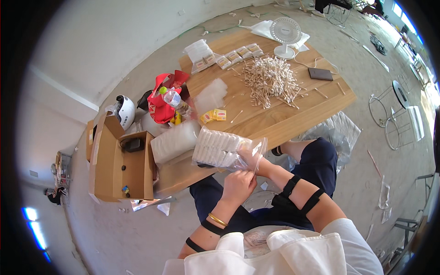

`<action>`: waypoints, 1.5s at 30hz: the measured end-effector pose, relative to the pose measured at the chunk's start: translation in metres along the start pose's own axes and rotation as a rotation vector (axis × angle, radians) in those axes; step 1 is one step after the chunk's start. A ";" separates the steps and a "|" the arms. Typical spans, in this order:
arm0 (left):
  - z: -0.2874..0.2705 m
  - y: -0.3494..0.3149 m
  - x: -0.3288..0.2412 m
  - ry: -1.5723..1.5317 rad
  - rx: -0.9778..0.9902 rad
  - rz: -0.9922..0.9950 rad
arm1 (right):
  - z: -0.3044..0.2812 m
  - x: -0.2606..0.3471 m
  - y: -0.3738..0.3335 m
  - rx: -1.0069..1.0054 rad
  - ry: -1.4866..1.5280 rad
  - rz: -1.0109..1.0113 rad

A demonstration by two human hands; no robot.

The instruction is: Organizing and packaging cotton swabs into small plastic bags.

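Note:
A clear plastic bag (217,149), filled with rows of small white packets, lies tilted over the near edge of the wooden table (270,123). My left hand (239,187) is closed in a pinch on the near edge of the bag's open end. My right hand (251,158) is at that same end, partly behind or inside the clear film. Its fingers are blurred by the plastic, so I cannot see how they are bent. Just beyond the bag are small yellow boxes (213,115) and a single cotton swab (236,117).
A heap of cotton swabs (271,79) covers the table's middle. Around it are a white fan (285,36), a dark power bank (320,74), bagged boxes (239,55) and flat clear bags (211,95). Leftward are a bottle (176,100), red bag (158,103) and open cardboard box (121,160).

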State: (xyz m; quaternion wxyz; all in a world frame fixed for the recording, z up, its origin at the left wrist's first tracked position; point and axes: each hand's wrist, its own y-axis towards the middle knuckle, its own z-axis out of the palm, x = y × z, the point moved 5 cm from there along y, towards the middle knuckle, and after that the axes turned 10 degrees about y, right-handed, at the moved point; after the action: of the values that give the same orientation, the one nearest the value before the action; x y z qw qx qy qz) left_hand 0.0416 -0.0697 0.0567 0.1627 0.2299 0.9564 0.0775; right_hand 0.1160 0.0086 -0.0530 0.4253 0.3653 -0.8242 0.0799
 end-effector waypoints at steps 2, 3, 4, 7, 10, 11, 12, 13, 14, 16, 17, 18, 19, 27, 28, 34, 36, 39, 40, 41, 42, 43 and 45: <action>-0.001 -0.002 0.002 0.004 -0.004 -0.002 | -0.004 0.011 -0.005 0.060 0.095 -0.014; -0.002 0.001 -0.001 -0.003 -0.005 0.002 | -0.004 0.008 -0.009 0.057 0.089 -0.011; -0.002 0.004 -0.004 -0.010 -0.007 0.006 | -0.005 0.010 -0.014 0.001 -0.247 -0.119; 0.002 0.000 0.003 0.039 0.055 -0.033 | -0.015 0.029 -0.016 -0.050 -0.350 -0.098; -0.002 0.007 -0.001 0.048 -0.068 0.055 | -0.021 0.027 -0.006 -0.094 -0.359 -0.141; 0.000 0.012 -0.004 0.044 -0.074 0.061 | -0.018 0.026 -0.008 -0.132 -0.587 -0.325; 0.002 0.014 -0.005 0.079 -0.056 0.048 | -0.020 0.026 -0.003 -0.132 -0.587 -0.330; 0.004 0.016 -0.005 0.113 -0.037 0.036 | -0.024 0.020 0.004 -0.091 -0.494 -0.245; 0.007 0.019 -0.006 0.116 -0.039 0.033 | -0.026 0.014 0.009 -0.051 -0.400 -0.159; 0.014 0.026 -0.009 0.057 -0.066 0.027 | -0.024 0.001 0.011 0.031 -0.421 -0.059; 0.014 0.024 -0.006 0.056 -0.066 0.028 | -0.022 -0.008 0.011 0.112 -0.439 0.042; 0.020 0.020 0.004 -0.067 0.058 0.008 | -0.030 -0.005 0.011 0.064 -0.408 0.055; 0.020 0.019 0.012 -0.191 0.177 0.000 | -0.033 -0.005 0.008 0.061 -0.413 0.059; 0.015 0.018 0.105 0.256 0.133 -0.274 | -0.041 0.003 0.000 -0.027 0.070 0.086; 0.018 0.020 0.102 0.289 0.118 -0.281 | -0.037 0.002 -0.001 -0.035 -0.008 0.088; 0.025 0.021 0.106 0.377 0.088 -0.274 | -0.044 0.006 -0.010 -0.105 -0.003 0.039; 0.025 0.020 0.107 0.390 0.091 -0.274 | -0.049 0.003 -0.009 -0.164 -0.063 0.112; 0.025 0.023 0.102 0.370 0.098 -0.272 | -0.050 -0.004 -0.005 -0.217 -0.157 0.108; 0.027 0.025 0.101 0.362 0.098 -0.274 | -0.047 -0.004 -0.002 -0.205 -0.188 0.023; 0.025 0.020 0.107 0.366 0.099 -0.295 | -0.045 0.003 0.005 -0.204 -0.180 0.013; 0.026 0.019 0.108 0.366 0.099 -0.292 | -0.045 0.008 0.007 -0.116 -0.171 0.050; 0.027 0.018 0.110 0.363 0.093 -0.295 | -0.046 0.010 0.010 -0.027 -0.162 0.087; 0.025 0.022 0.106 0.357 0.079 -0.289 | -0.055 0.004 0.010 -0.014 -0.194 0.069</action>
State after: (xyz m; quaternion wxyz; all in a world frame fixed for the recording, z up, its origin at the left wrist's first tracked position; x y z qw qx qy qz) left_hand -0.0301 0.0009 0.0085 -0.0087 0.0792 0.9953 0.0553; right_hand 0.1430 0.0380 -0.0142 0.3431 0.3397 -0.8741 0.0531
